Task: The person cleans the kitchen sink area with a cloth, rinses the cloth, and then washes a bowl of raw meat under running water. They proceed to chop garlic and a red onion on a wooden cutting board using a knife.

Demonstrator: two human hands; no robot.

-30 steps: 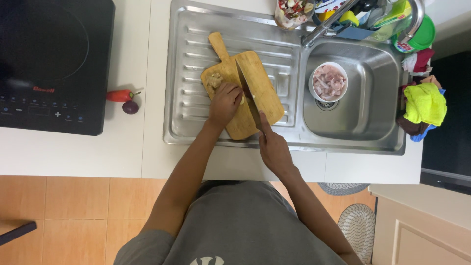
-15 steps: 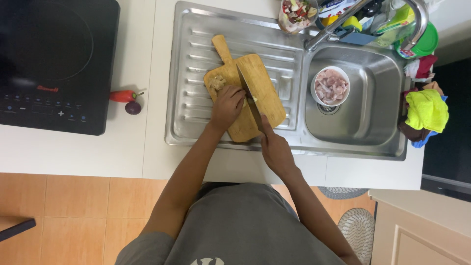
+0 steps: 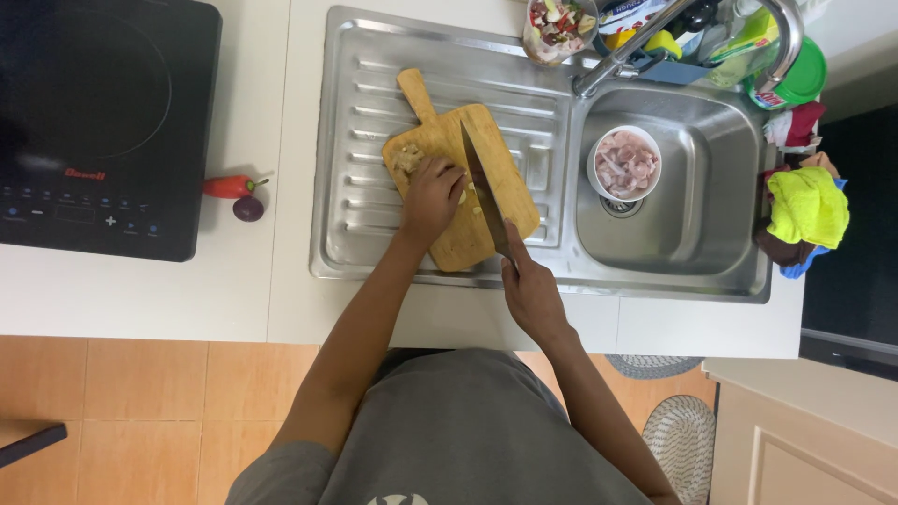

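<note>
On the ribbed draining surface of the steel sink, a wooden cutting board lies with its handle pointing to the far left. A small heap of pale chopped pieces sits on the far left part of the board, just beyond the fingers of the left hand. A few more pale bits lie on the board just right of that hand, beside the knife.

The sink basin to the right holds a white bowl filled with pink pieces of raw meat. At the far edge, beside the faucet, a clear container holds mixed chopped scraps.

The left hand rests palm down on the board, fingers curled and pressed together; whether they pin anything underneath cannot be told. The right hand, at the near edge of the sink, is closed around the knife handle. The blade runs away from it across the board, close beside the left hand's knuckles.

On the counter to the left, a red chili and a small purple onion lie near a black cooktop.
</note>
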